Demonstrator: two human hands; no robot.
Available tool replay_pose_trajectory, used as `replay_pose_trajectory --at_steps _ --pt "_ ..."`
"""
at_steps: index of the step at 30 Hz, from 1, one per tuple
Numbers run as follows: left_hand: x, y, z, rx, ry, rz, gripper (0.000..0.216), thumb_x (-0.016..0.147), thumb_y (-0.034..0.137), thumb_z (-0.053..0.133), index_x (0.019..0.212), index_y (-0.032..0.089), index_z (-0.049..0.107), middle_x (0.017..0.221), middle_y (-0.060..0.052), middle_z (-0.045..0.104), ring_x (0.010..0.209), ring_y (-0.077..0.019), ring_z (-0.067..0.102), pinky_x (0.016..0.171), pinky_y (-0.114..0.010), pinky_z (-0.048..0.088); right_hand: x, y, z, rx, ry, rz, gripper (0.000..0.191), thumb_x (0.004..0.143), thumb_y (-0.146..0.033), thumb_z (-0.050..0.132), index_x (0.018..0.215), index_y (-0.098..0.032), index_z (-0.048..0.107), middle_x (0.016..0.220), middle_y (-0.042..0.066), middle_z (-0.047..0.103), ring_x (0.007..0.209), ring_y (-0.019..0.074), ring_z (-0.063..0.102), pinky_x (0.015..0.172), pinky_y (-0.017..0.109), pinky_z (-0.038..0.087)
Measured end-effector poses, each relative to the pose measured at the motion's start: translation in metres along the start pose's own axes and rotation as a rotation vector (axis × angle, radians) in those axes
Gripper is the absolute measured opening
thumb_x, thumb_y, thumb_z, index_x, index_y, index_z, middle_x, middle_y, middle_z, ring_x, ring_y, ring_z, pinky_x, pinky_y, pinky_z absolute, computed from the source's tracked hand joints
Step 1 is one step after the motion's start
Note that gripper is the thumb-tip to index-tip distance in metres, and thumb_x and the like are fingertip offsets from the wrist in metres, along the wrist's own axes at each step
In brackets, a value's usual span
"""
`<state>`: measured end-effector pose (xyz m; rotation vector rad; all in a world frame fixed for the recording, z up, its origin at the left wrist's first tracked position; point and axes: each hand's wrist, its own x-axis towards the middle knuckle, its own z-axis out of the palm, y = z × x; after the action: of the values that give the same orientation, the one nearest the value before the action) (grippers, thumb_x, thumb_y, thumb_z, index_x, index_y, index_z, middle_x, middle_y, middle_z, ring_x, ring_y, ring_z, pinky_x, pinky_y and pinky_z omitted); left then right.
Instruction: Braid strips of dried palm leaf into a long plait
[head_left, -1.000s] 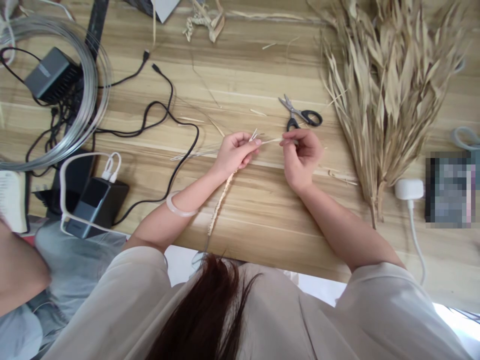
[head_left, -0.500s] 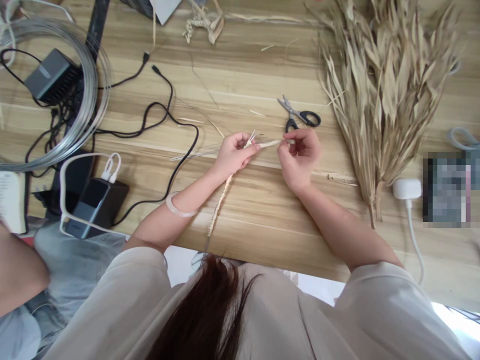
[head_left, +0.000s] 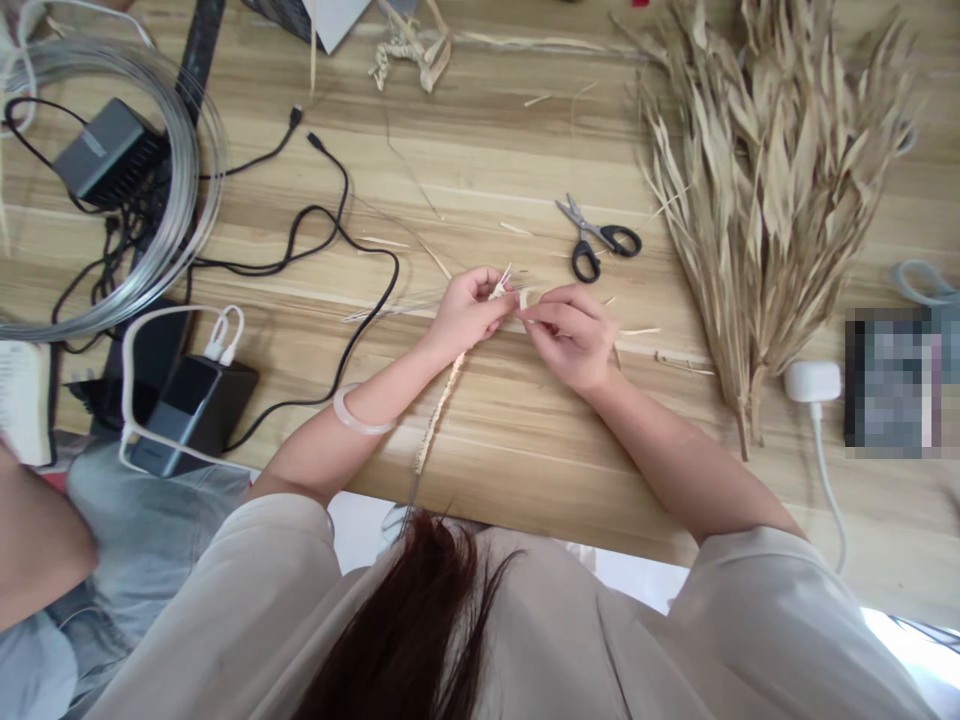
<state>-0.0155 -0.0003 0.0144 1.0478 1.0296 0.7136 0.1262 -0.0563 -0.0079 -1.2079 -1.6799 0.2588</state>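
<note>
From my remote seat, the left grip (head_left: 472, 310) is clenched around the upper end of a braided straw strip (head_left: 442, 400), fingers curled so tightly that I cannot see the point where the braid begins. The strip trails from under that palm across the desk (head_left: 525, 440) toward the near edge, and its lower tip is lost against the person's dark hair (head_left: 420, 620). A few thin loose ends (head_left: 504, 280) fan out above the left fingers.

The right grip (head_left: 574, 335) sits just beside the left, almost touching it, thumb and forefinger pinched on a pale straw strand (head_left: 524, 297). Only a short bit of that strand shows; the rest is hidden between the two hands, so I cannot tell how it joins the braid.

Beyond the hands lie black-handled scissors (head_left: 600, 240), blades shut. To the right is a bundle of dried leaves (head_left: 765, 180), its top cut off by the frame. A coil of wire (head_left: 187, 170) and black cables (head_left: 337, 230) crowd the left side, partly out of view. A blurred patch (head_left: 892, 380) masks something at the right edge. Another person's arm (head_left: 37, 540) intrudes at the lower left.
</note>
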Motion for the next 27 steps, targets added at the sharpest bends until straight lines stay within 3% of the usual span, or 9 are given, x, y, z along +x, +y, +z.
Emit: replay_pose_trajectory --at_steps 9,13,17,21,27 --pt "-0.0054 0.0084 0.0017 0.038 0.002 -0.047 0.011 0.079 0.016 0.059 0.071 0.015 0.051 0.042 0.01 0.039 0.032 -0.0005 0.032 0.032 -0.014 0.019 0.0005 -0.0045 -0.0004 0.023 -0.062 0.082 0.018 0.086 -0.029 0.054 0.088 -0.023 0.07 0.083 0.006 0.073 0.077 0.0178 0.068 0.071 0.033 0.055" --pt "-0.0054 0.0087 -0.0004 0.017 -0.017 -0.038 0.015 0.082 0.023 0.058 0.071 0.015 0.052 0.043 0.008 0.04 0.032 -0.0012 0.033 0.032 -0.014 0.019 0.0024 -0.0057 -0.0002 0.034 -0.052 0.102 0.02 0.087 -0.028 0.052 0.093 -0.022 0.07 0.088 0.007 0.073 0.078 0.0174 0.067 0.07 0.033 0.055" --pt "-0.0053 0.0079 -0.0008 0.009 -0.03 -0.021 0.026 0.077 0.034 0.066 0.069 0.015 0.052 0.043 0.008 0.041 0.032 -0.0007 0.033 0.032 -0.014 0.02 0.0028 -0.0019 0.0019 0.06 -0.034 0.09 0.019 0.087 -0.026 0.052 0.087 -0.021 0.071 0.089 0.008 0.071 0.082 0.0184 0.066 0.071 0.034 0.055" --pt "-0.0054 0.0065 -0.0006 0.018 -0.035 -0.015 0.025 0.075 0.032 0.07 0.069 0.015 0.052 0.039 0.009 0.039 0.032 -0.0007 0.031 0.032 -0.015 0.02 0.0031 0.0005 0.0028 0.065 -0.076 0.103 0.018 0.085 -0.026 0.053 0.081 -0.022 0.07 0.088 0.008 0.069 0.081 0.0178 0.065 0.066 0.032 0.054" --pt "-0.0045 0.004 -0.0019 0.018 -0.032 0.002 0.023 0.077 0.033 0.067 0.069 0.015 0.054 0.04 0.008 0.041 0.032 -0.0014 0.031 0.031 -0.016 0.019 0.0049 -0.0028 0.0004 0.088 -0.017 0.132 0.013 0.083 -0.031 0.059 0.081 -0.02 0.066 0.079 0.005 0.067 0.071 0.0146 0.061 0.058 0.027 0.048"
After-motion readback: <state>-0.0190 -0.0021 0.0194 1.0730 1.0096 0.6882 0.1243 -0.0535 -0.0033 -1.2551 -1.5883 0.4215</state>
